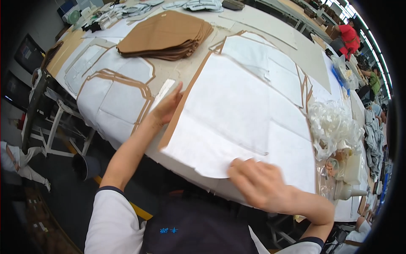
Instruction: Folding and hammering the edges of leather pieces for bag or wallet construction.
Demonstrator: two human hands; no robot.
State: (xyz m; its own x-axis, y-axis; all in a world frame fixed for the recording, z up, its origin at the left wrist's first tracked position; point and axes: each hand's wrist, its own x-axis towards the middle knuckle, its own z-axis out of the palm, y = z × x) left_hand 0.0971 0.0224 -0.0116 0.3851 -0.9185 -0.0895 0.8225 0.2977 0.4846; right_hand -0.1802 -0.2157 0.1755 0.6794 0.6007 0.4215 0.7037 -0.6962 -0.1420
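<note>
Right hand curls at white sheet, lower centre; left hand at brown edging (can't tell either grip's closure). Uneven pull could crease sheet.

brown-edged white sheet; faintly creased; spread on table

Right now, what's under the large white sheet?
A brown strip shows along the left edge of the white sheet, near the left hand. Anything farther underneath is covered.
</note>
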